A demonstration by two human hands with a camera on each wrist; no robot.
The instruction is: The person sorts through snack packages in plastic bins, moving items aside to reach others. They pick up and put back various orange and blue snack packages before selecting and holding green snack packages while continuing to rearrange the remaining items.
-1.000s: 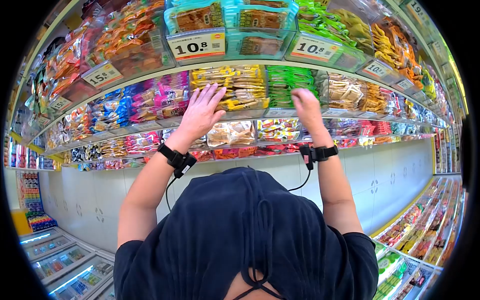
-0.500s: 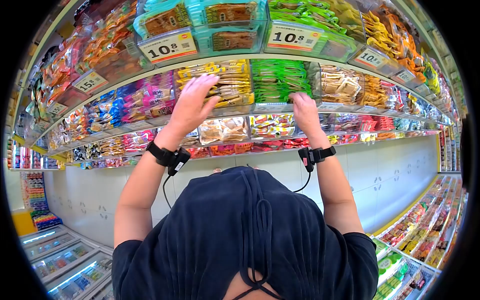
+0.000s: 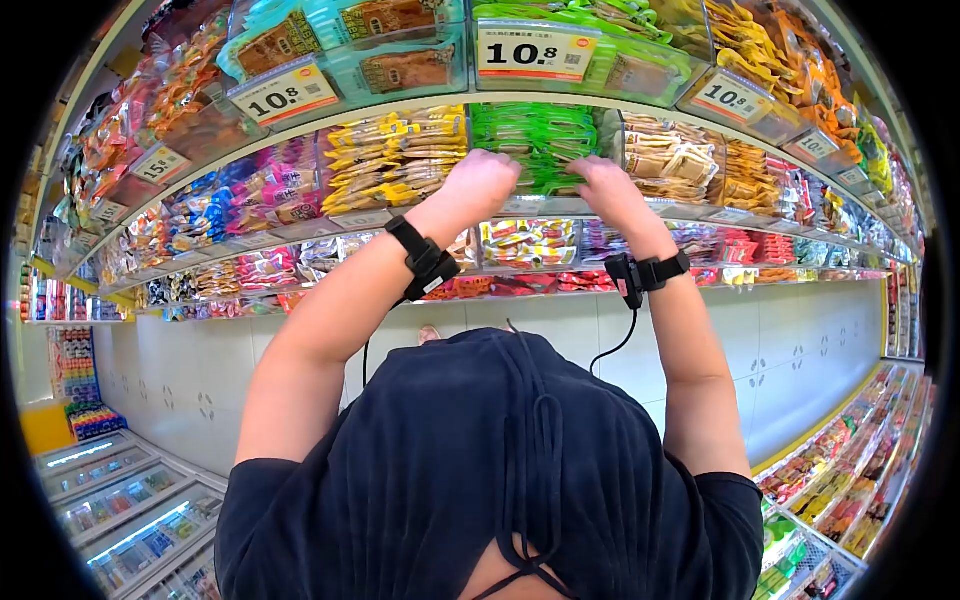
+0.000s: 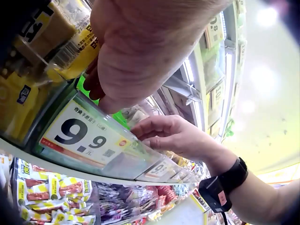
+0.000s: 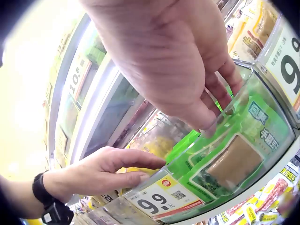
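Observation:
Green snack packets point(image 3: 535, 130) stand packed in a clear bin point(image 5: 274, 154) on the middle shelf. At the bin's left side, my left hand point(image 3: 480, 186) reaches in, with its fingertips at the packets. My right hand point(image 3: 612, 192) is at the right side, its fingers dipping behind the clear front wall among the packets. The right wrist view shows a flat green packet point(image 5: 234, 161) upright against that wall, below the right hand's fingers. In that view the left hand point(image 5: 110, 171) has straight fingers, with the thumb apart. Neither hand has a packet lifted out.
Yellow packets point(image 3: 395, 160) fill the bin to the left, and beige packets point(image 3: 668, 160) fill the one to the right. An upper shelf with price tags point(image 3: 535, 52) overhangs the bins. More packets point(image 3: 528, 243) lie on the shelf below.
My left hand has moved right, from over the yellow packets to the green ones. My right hand stays at the green bin. The view has shifted a little to the right.

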